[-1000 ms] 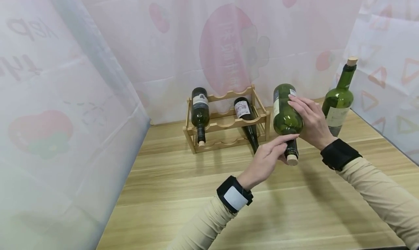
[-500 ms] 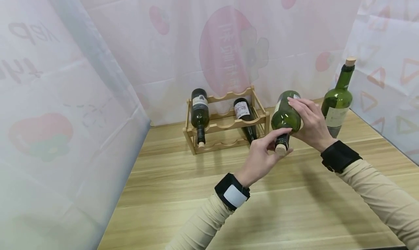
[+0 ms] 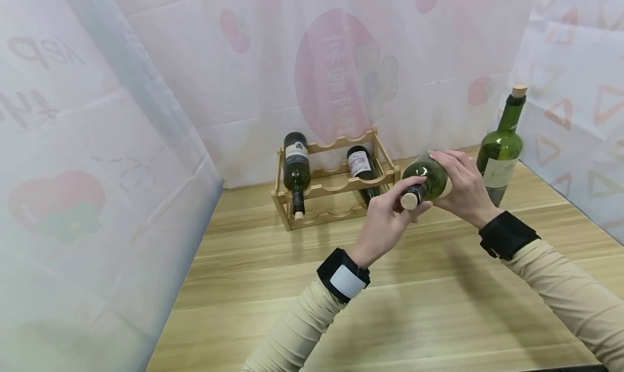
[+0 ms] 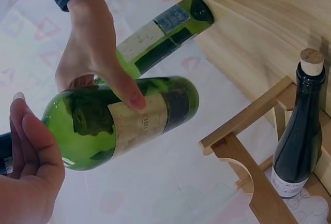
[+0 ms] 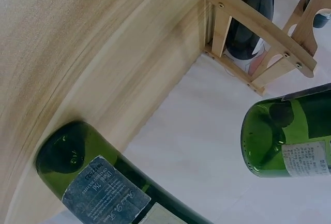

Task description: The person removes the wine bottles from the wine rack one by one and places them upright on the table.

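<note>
A green wine bottle (image 3: 423, 173) with a cork is held off the table, its corked end towards the head camera. My left hand (image 3: 385, 223) grips its neck, thumb above and fingers beneath. My right hand (image 3: 463, 188) holds the body from the right side. In the left wrist view, the bottle's label (image 4: 139, 123) shows partly under the right thumb. The right wrist view shows the bottle's base (image 5: 258, 136), but the right hand is out of that picture. Left of the hands stands a wooden wine rack (image 3: 336, 187).
A dark bottle (image 3: 296, 169) lies on the rack's upper tier at the left, neck forward. Another dark bottle (image 3: 361, 165) lies lower at the right, its neck hidden by my left hand. A corked green bottle (image 3: 501, 150) stands upright behind my right hand.
The held bottle's corked neck has swung up and left with my left hand, while its base has dropped. My left fingers have closed round the neck. The rack's bottles stay put.
</note>
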Tool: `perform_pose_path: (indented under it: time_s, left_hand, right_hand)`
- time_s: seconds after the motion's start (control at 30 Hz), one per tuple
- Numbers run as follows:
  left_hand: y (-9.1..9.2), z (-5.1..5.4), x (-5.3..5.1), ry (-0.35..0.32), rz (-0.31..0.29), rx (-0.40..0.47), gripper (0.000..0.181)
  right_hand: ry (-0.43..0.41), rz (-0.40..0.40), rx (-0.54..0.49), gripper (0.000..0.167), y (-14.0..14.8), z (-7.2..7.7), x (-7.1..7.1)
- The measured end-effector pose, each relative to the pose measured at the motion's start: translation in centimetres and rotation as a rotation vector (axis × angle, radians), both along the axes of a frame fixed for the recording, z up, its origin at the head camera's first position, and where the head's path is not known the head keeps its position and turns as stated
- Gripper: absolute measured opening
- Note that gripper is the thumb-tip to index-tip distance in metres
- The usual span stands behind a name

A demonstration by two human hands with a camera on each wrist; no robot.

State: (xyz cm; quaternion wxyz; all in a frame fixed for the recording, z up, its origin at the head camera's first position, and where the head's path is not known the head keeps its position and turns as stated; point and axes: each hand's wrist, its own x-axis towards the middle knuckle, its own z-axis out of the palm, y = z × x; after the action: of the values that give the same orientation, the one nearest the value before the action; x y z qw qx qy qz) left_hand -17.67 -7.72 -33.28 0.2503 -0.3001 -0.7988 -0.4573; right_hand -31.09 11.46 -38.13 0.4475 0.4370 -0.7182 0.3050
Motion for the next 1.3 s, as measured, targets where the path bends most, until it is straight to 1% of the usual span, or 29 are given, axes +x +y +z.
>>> perform_pose_path:
  time_s: [0.23,0.37,0.47,0.6,0.7,0.8,1.07,1.3]
  left_hand:
    - [-0.4,1.0,-0.2,-0.096,-0.054,0.071,0.037]
    - [-0.5,1.5,-0.5,-0.135,-0.075,0.109,0.035]
    - [-0.6,1.8,-0.8,-0.157,-0.107,0.136,0.034]
    - [-0.8,2.1,-1.2,-0.197,-0.150,0.199,0.034]
    - [-0.9,2.2,-1.5,-0.222,-0.155,0.238,0.034]
    - [-1.0,2.3,-1.7,-0.229,-0.146,0.254,0.033]
    - [-1.1,2.8,-2.0,-0.260,-0.124,0.269,0.029]
    - [-1.1,2.8,-2.4,-0.279,-0.129,0.279,0.030]
  right_hand:
    - [-0.015,-0.011,0.032,0.088,0.1,-0.2,0.2]
    - [-0.029,0.010,0.021,0.084,-0.1,-0.1,0.5]
    - [-0.034,0.018,0.009,0.080,-0.2,-0.1,0.7]
    - [-0.032,0.023,-0.005,0.072,-0.3,-0.1,0.9]
    - [-0.036,0.033,-0.011,0.069,-0.4,-0.2,1.2]
    - [-0.047,0.038,-0.008,0.072,-0.3,-0.3,1.4]
    - [-0.091,0.019,-0.004,0.082,-0.2,-0.7,1.8]
    - [-0.086,0.001,0.001,0.080,-0.2,-0.7,2.1]
